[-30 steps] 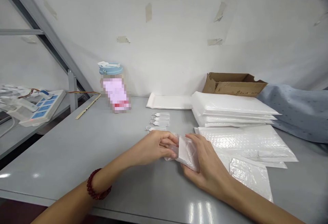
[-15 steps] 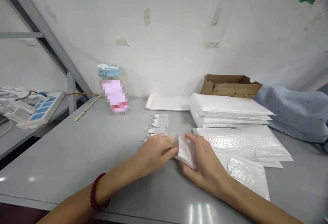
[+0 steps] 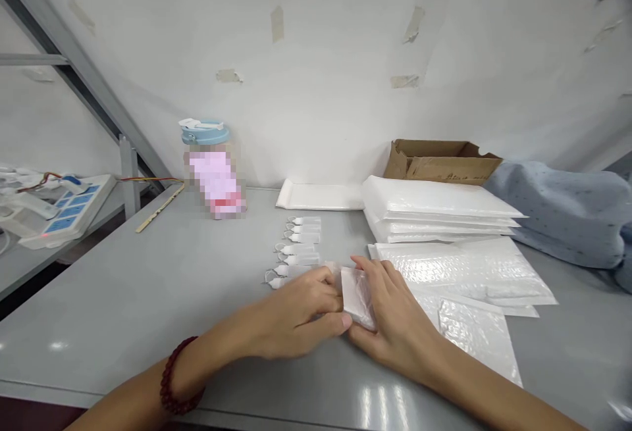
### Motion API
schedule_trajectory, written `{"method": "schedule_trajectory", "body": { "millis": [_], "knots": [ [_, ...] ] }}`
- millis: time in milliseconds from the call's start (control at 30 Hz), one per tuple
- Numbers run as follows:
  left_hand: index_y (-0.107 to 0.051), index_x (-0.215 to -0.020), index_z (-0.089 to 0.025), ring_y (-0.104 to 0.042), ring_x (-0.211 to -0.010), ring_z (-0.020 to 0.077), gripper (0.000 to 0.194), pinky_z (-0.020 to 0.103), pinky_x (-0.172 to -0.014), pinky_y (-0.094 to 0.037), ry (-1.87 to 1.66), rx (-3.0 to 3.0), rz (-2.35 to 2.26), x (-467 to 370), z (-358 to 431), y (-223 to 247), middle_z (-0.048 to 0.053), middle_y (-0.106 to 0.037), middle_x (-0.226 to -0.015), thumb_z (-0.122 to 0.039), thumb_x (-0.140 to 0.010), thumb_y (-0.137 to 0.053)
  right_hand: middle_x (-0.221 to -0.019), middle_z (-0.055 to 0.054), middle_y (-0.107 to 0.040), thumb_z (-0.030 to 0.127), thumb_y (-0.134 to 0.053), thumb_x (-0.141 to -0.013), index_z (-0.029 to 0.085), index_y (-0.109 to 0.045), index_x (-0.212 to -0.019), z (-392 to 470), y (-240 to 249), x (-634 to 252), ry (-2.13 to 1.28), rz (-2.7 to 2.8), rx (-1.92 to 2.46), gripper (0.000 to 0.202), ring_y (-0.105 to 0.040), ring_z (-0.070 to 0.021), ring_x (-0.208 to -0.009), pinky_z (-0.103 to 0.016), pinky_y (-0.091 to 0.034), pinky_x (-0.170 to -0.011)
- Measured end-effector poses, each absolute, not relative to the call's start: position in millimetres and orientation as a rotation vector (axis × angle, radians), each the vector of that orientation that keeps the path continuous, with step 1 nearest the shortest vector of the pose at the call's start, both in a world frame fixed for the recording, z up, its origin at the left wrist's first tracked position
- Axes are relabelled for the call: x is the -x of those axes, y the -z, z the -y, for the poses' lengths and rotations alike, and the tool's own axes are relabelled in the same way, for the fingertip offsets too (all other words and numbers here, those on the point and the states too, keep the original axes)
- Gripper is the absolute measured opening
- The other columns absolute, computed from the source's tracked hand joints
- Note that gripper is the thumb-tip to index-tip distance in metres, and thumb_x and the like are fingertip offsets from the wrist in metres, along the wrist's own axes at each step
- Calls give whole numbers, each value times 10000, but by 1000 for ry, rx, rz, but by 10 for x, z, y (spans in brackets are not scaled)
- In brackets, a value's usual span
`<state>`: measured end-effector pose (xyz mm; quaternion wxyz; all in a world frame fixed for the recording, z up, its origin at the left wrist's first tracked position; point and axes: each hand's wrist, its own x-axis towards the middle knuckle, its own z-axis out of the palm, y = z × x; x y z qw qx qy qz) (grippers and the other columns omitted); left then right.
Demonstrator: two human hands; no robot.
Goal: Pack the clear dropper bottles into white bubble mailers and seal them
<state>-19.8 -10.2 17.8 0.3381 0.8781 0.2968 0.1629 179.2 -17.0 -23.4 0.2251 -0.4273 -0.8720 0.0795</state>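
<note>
Small pouch stack held on the grey table [image 3: 148, 286].
My left hand [image 3: 296, 316] and right hand [image 3: 390, 322] both curl closed on the translucent white pouch stack [image 3: 356, 294], just beside the bubble mailers [image 3: 464, 273].

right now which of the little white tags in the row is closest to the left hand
The tag at the near end of the row, just beyond the left hand; the others lie farther back toward the wall.

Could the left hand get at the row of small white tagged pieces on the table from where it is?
Probably yes: the left hand lies right beside the nearest small white tagged pieces, with only bare table between them.
</note>
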Motion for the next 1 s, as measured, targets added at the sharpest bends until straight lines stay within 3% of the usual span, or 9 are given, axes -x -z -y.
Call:
{"method": "schedule_trajectory", "body": {
  "millis": [133,300,500,633,700,800,1000],
  "knots": [
    [-608,-748,-181,-483,-909,189,326,307,-864,-406,-396,-2277,-764,171,117,-169,33,-590,-814,-293,-967,-394,-1100,-172,-519,288,-582,-749,72,-282,-1330,187,220,-1793,-183,2458,1208,689,-463,-301,-944,-516,-451,-817],
    [-607,-754,-161,-474,-928,196,171,288,-802,-428,-436,-2309,-871,132,104,-77,41,-557,-824,-274,-878,-574,-1127,-186,-523,345,-605,-741,42,-297,-1356,189,177,-1788,-191,2496,1227,752,-471,-322,-1005,-520,-435,-858],
    [-580,-634,-159,-511,-887,165,266,268,-787,-425,-561,-2259,-906,140,76,-67,39,-571,-847,-189,-888,-509,-1155,-193,-557,524,-442,-893,53,-365,-1349,140,0,-1853,-361,2565,1314,661,-510,-338,-1061,-534,-430,-883],
    [-538,-605,-157,-537,-801,135,259,239,-709,-417,-500,-2159,-911,168,61,-93,16,-583,-848,-166,-862,-504,-1016,-147,-605,322,-298,-980,91,-477,-1239,62,-24,-1901,-433,2465,1385,390,-574,-267,-928,-448,-473,-809],
    [-525,-619,-157,-527,-719,113,235,223,-658,-399,-459,-2106,-907,168,62,-80,-10,-574,-777,-168,-853,-506,-890,-104,-609,213,-309,-963,131,-569,-1050,28,-1,-1910,-455,2418,1416,287,-582,-232,-808,-382,-483,-713],
    [-523,-643,-163,-500,-648,103,195,218,-615,-381,-393,-2043,-939,150,69,-48,-35,-542,-687,-196,-835,-530,-793,-70,-603,96,-349,-907,160,-568,-850,2,39,-1914,-451,2357,1460,236,-576,-207,-726,-318,-456,-619],
    [-609,-819,-171,-615,-830,156,77,249,-747,-465,-549,-1645,-1053,68,111,-30,11,-650,-856,-211,-822,-544,-787,-53,-600,50,-383,-863,162,-518,-831,-11,77,-1915,-413,2283,1529,178,-572,-171,-627,-288,-423,-576]
  ]
}}
